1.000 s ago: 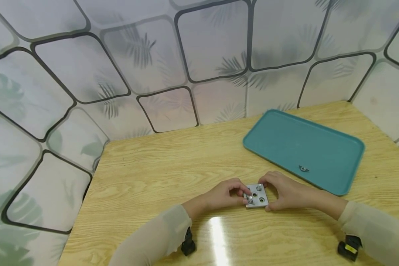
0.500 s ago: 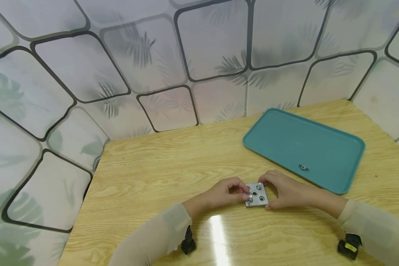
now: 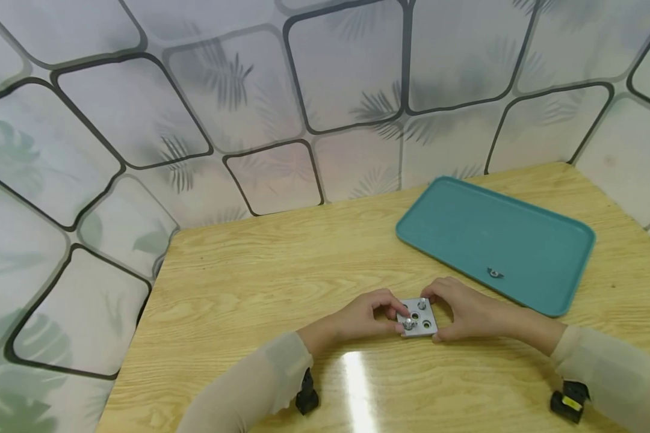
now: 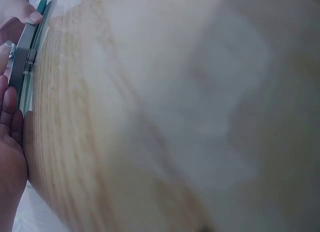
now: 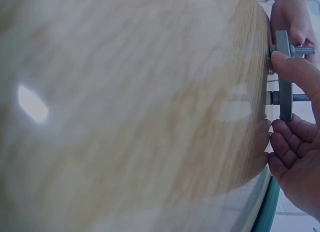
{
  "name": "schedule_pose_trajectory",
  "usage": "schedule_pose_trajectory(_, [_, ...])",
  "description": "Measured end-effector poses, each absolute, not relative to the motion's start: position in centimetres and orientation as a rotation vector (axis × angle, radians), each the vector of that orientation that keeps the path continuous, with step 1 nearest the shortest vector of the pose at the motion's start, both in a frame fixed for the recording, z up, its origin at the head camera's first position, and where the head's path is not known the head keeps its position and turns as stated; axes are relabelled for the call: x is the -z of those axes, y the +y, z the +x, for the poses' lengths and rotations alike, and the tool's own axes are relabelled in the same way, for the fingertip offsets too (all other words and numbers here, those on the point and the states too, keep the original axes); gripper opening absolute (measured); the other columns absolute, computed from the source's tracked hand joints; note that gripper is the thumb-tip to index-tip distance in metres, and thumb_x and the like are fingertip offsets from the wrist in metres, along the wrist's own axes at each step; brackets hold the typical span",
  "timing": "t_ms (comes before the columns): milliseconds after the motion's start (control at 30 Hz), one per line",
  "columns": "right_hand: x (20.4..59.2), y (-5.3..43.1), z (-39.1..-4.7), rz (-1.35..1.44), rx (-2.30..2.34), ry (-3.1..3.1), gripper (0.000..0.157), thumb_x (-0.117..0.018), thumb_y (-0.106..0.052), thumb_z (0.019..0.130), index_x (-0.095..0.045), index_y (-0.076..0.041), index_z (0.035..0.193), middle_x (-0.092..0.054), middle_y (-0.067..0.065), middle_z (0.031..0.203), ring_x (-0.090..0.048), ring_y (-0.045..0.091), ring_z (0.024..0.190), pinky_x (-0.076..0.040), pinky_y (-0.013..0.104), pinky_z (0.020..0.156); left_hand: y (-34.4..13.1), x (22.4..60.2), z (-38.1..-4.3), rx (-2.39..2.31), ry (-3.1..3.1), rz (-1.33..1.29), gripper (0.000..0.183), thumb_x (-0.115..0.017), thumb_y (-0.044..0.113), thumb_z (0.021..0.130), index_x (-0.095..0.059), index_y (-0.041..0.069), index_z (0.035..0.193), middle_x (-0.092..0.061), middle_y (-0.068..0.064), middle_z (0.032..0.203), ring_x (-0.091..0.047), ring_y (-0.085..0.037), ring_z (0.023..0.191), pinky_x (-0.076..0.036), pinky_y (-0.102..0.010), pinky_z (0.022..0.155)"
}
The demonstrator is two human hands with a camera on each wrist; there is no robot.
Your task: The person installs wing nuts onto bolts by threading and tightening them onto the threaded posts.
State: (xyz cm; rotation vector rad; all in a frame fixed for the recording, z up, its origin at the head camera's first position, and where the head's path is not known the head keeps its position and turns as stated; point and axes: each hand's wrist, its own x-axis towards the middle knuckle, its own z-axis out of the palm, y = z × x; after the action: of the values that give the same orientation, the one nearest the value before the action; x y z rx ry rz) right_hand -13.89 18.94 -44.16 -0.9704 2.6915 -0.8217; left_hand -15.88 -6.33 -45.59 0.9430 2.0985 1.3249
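Observation:
A small square metal plate [image 3: 425,318] with several holes lies low over the wooden table, and two bolts stand up through it. My right hand [image 3: 468,311] grips its right side, thumb at the near corner and fingers at the far one. On the near-left bolt sits a wing nut [image 3: 409,325]. My left hand [image 3: 364,314] has thumb and index fingertip at this nut, pinching about it. The far bolt [image 3: 422,304] rises bare near the right fingers. In the right wrist view, the plate [image 5: 285,84] is edge-on, with bolt heads [image 5: 273,97] beneath it.
A teal tray [image 3: 487,234] lies behind the right hand, toward the back right of the wooden table [image 3: 260,270]. One more wing nut [image 3: 495,273] rests in it near its front edge. A patterned cloth wall [image 3: 352,66] encloses the table's back and sides.
The left thumb and index finger closed in on the bolt, then spread slightly, and the wing nut between them has turned. The right hand and plate have stayed in place.

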Motion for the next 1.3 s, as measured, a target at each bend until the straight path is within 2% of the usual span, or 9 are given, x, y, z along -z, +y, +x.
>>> schedule_pose_trajectory(233, [44.03,18.96,-13.82,-0.992,0.83,2.691,0.06,-0.084,-0.036,0.066,-0.057,-0.006,0.111,-0.056,-0.002,0.104,-0.051,0.016,0.097,-0.044,0.037,0.084,-6.27,45.77,-15.91,-1.373,2.075,0.841,0.011,-0.07,0.012,0.086,-0.059,0.009,0.088,-0.057,0.006,0.083,-0.051,0.0,0.079,-0.042,-0.016,0.072])
schedule_pose_trajectory(367, [44.15,18.85,-13.74,-0.969,0.812,2.691,0.06,-0.084,-0.035,0.066,-0.057,-0.007,0.112,-0.055,-0.004,0.104,-0.05,0.014,0.098,-0.044,0.037,0.085,-6.24,45.8,-15.9,-1.365,2.075,0.862,0.007,-0.068,0.012,0.088,-0.065,0.009,0.093,-0.062,0.002,0.089,-0.054,0.0,0.082,-0.045,-0.017,0.075])
schedule_pose_trajectory(500, [44.17,18.82,-13.67,-0.963,0.804,2.69,0.06,-0.084,-0.034,0.067,-0.056,-0.007,0.112,-0.055,-0.004,0.104,-0.05,0.014,0.098,-0.044,0.037,0.085,-6.3,45.77,-15.96,-1.339,2.079,0.928,0.013,-0.068,0.013,0.088,-0.069,0.009,0.1,-0.062,0.001,0.094,-0.053,0.001,0.085,-0.044,-0.017,0.078])
schedule_pose_trajectory(733, [44.04,18.89,-13.67,-0.968,0.818,2.685,0.06,-0.083,-0.036,0.068,-0.056,-0.007,0.113,-0.055,-0.004,0.104,-0.05,0.014,0.097,-0.044,0.037,0.084,-6.33,45.74,-16.01,-1.274,2.096,1.018,0.028,-0.077,0.015,0.079,-0.071,0.009,0.106,-0.057,0.0,0.091,-0.049,0.0,0.084,-0.04,-0.016,0.077])
schedule_pose_trajectory(933, [44.19,18.94,-13.65,-1.001,0.823,2.695,0.06,-0.083,-0.038,0.068,-0.056,-0.008,0.111,-0.055,-0.004,0.103,-0.05,0.014,0.096,-0.044,0.036,0.083,-6.34,45.81,-16.02,-1.271,2.1,1.018,0.025,-0.073,0.014,0.084,-0.07,0.009,0.108,-0.055,0.003,0.088,-0.047,-0.001,0.082,-0.039,-0.015,0.074])
schedule_pose_trajectory(1200, [44.25,18.96,-13.77,-0.979,0.817,2.7,0.062,-0.084,-0.037,0.066,-0.056,-0.006,0.112,-0.056,-0.002,0.105,-0.05,0.015,0.098,-0.045,0.038,0.085,-6.24,45.67,-15.98,-1.352,2.061,0.872,0.012,-0.07,0.011,0.086,-0.06,0.008,0.093,-0.053,0.007,0.081,-0.049,-0.001,0.076,-0.04,-0.015,0.069])
schedule_pose_trajectory(1300, [44.14,18.95,-13.79,-0.982,0.817,2.698,0.061,-0.084,-0.037,0.067,-0.056,-0.006,0.112,-0.056,-0.002,0.105,-0.05,0.016,0.098,-0.044,0.038,0.085,-6.25,45.64,-16.02,-1.342,2.069,0.884,0.012,-0.069,0.012,0.087,-0.062,0.009,0.096,-0.052,0.007,0.079,-0.047,-0.001,0.074,-0.04,-0.015,0.067])
